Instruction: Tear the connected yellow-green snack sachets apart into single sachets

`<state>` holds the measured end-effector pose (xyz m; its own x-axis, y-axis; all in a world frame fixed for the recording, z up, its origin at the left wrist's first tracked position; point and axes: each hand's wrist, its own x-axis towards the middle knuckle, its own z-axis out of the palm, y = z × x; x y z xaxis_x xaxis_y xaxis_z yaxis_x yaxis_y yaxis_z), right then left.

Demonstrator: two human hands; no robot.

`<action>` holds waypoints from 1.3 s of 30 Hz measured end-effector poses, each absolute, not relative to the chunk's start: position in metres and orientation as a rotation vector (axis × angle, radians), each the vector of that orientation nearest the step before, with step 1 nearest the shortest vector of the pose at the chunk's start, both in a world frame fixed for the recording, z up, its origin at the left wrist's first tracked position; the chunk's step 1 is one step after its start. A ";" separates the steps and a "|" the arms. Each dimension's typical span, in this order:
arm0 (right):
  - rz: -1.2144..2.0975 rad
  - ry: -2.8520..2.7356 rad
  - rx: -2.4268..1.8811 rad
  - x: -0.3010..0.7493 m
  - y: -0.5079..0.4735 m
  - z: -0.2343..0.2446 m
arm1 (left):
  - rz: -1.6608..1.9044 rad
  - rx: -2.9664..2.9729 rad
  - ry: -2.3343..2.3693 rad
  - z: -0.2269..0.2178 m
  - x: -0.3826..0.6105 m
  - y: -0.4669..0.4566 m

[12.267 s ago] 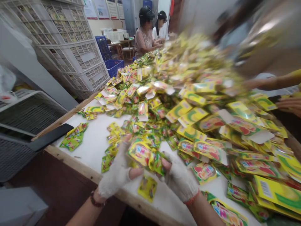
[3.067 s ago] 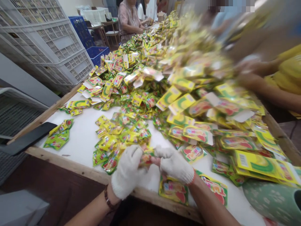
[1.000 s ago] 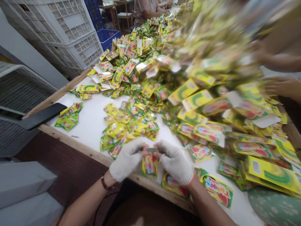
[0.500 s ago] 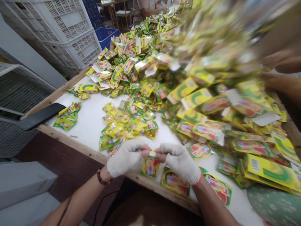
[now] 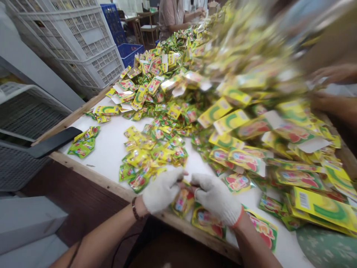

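Both my hands wear white knit gloves and meet at the near edge of the white table. My left hand and my right hand are closed, pinching the top of one small yellow-green sachet that hangs between them. Just under my right hand lies a larger printed packet. A loose heap of small sachets sits right behind my hands.
A huge pile of yellow-green packets covers the table to the right and back. A small bundle of sachets and a black phone lie at the left edge. White crates stand left. Other people's arms reach in at right.
My hands have shifted slightly right and lower with the sachet still pinched between them; the sachet now tilts. The view has tipped up a little.
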<state>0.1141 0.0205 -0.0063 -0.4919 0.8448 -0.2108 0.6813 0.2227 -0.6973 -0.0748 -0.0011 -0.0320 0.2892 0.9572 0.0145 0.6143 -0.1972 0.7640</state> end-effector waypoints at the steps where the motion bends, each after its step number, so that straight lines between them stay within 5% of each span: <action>1: 1.119 -2.278 -1.464 0.116 0.023 -0.009 | 0.641 1.943 1.380 -0.031 -0.074 0.006; 8: 1.019 -1.861 -1.438 0.128 0.040 -0.028 | 0.506 2.247 0.988 -0.026 -0.072 0.028; 13: 0.709 -2.042 -1.352 0.104 0.051 -0.028 | 0.668 2.307 1.503 -0.016 -0.097 0.038; 17: 0.557 -2.411 -1.402 0.075 0.067 -0.019 | 0.382 2.335 1.995 -0.015 -0.116 0.053; 24: 0.550 -2.342 -1.739 0.073 0.083 -0.009 | 0.794 1.886 1.862 -0.014 -0.125 0.042; 26: 0.630 -2.223 -1.723 0.082 0.075 -0.003 | 0.891 1.662 1.819 -0.013 -0.126 0.038; 33: 1.808 -1.366 -1.472 0.093 0.039 -0.004 | 0.831 1.390 1.543 -0.012 -0.103 0.028; 39: 1.430 -1.643 -1.538 0.104 0.029 -0.022 | 0.705 1.390 1.316 -0.007 -0.083 0.024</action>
